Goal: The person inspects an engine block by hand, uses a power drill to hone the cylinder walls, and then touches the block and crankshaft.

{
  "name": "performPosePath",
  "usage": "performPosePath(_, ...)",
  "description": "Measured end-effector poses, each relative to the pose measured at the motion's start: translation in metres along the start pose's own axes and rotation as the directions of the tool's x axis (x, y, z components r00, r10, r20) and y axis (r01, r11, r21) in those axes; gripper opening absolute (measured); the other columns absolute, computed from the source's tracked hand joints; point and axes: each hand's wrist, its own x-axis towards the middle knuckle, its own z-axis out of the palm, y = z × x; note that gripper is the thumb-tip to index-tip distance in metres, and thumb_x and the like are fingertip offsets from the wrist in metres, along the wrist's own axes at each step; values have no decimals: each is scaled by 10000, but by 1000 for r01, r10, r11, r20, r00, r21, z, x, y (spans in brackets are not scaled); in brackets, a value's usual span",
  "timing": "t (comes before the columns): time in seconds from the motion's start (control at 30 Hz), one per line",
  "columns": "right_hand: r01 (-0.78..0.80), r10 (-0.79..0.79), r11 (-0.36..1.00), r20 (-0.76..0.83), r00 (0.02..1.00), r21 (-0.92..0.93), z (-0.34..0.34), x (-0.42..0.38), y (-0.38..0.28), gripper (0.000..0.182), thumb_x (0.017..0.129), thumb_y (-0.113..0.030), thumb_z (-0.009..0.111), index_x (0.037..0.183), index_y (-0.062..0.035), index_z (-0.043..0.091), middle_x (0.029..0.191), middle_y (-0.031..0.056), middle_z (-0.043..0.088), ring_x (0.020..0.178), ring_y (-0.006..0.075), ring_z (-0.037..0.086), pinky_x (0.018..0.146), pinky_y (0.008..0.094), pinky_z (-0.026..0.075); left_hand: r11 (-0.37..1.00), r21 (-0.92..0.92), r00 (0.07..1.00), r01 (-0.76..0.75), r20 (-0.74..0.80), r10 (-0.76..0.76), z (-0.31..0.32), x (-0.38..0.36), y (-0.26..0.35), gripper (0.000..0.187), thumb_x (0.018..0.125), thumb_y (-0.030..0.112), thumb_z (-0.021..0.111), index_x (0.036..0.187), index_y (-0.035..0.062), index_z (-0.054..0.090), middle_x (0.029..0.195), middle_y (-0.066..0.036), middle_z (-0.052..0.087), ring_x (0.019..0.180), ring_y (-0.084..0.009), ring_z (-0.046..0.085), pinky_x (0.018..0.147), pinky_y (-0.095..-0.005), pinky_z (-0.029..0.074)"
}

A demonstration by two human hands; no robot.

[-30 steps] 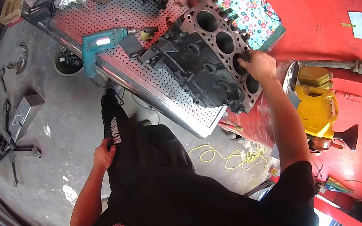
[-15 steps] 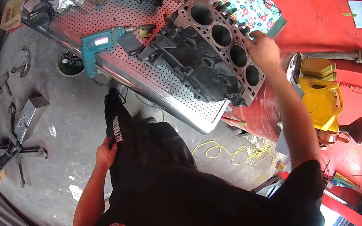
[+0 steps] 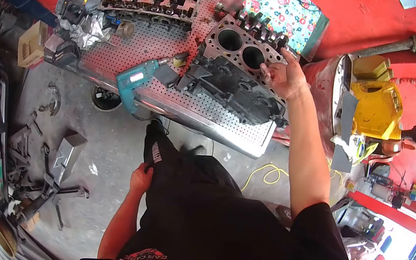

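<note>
My right hand (image 3: 285, 78) is over the right end of an engine block (image 3: 237, 88), its fingers apart and nothing held in them. Two round cylinder bores show on the block's top face; hand and forearm hide the others. Just behind the block lies a crankshaft (image 3: 258, 26), close to my index finger. Low at my thigh, my left hand (image 3: 141, 178) is closed against the dark trouser leg (image 3: 159, 157); what it grips, if anything, is hidden.
A teal power drill (image 3: 137, 77) lies at the front edge of the perforated metal bench (image 3: 195, 107). Behind it sits a cylinder head (image 3: 149, 2). A flowered cloth (image 3: 283, 10) and a yellow jug (image 3: 376, 108) are to the right. Metal stands (image 3: 53, 181) occupy the floor at left.
My right hand has moved from the block's far edge to over its top face, with the fingers now spread. The view has shifted; my left hand stays by the trouser leg.
</note>
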Motion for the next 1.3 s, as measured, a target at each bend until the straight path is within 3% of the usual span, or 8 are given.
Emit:
performPosePath(0.27,287,-437,750,-120,892,-596,43,-59,38,449,991,-389,703,1242,-16,696,1276,138,717,1079,245,686,854,405,556,975,193,986,-113,142,86,-49,33,51,404,963,293,630,1291,60,668,1086,-253,750,1038,-452,712,891,-528,569)
performPosePath(0.4,123,-948,-46,82,308,-991,-27,-24,45,448,958,-407,718,1244,-63,713,1350,153,675,1264,390,594,1080,511,460,761,238,795,-603,104,597,-84,51,179,473,898,151,692,1363,113,613,976,-212,727,911,-423,713,787,-541,573)
performPosePath(0.57,-11,-935,238,-232,269,-971,-106,2,71,622,1008,-497,627,1459,-74,562,1524,211,520,1356,460,501,1112,559,422,75,658,444,-749,414,795,-117,110,375,729,878,96,639,1572,243,472,915,-138,675,805,-336,701,710,-484,588)
performPosePath(0.87,221,-926,338,-281,250,-915,-104,1,81,610,1022,-550,580,1398,-69,586,1471,267,530,1301,479,548,1078,549,476,-754,536,537,-381,792,291,-106,163,557,707,883,174,728,1543,324,524,1057,-136,733,1041,-299,724,848,-418,599)
performPosePath(0.97,294,-919,374,-310,243,-879,-105,3,85,600,1024,-543,582,1384,-63,594,1462,260,536,1299,471,549,1081,539,475,-642,579,625,-502,756,194,-101,151,561,708,874,176,739,1542,257,522,1042,-170,735,999,-333,734,840,-448,597)
performPosePath(1.23,351,-880,453,-348,323,-819,-102,-4,81,584,1032,-498,587,1410,-55,561,1451,245,526,1332,440,517,1111,539,450,359,645,723,-675,675,145,-96,131,532,707,819,-59,566,1515,47,500,874,-168,714,829,-307,736,749,-404,568)
performPosePath(1.27,349,-873,463,-352,338,-815,-102,-4,80,573,1027,-487,600,1403,-57,563,1452,242,522,1341,434,509,1112,535,450,-108,509,427,-854,805,413,-113,172,510,759,849,2,645,1570,170,478,894,-135,711,831,-285,731,744,-381,575)
performPosePath(1.3,349,-873,462,-349,339,-815,-102,-5,79,572,1026,-484,603,1405,-57,562,1453,243,521,1340,434,510,1112,536,450,-325,573,476,-752,814,333,-109,171,525,769,862,37,665,1582,223,466,922,-135,716,853,-286,732,766,-390,580)
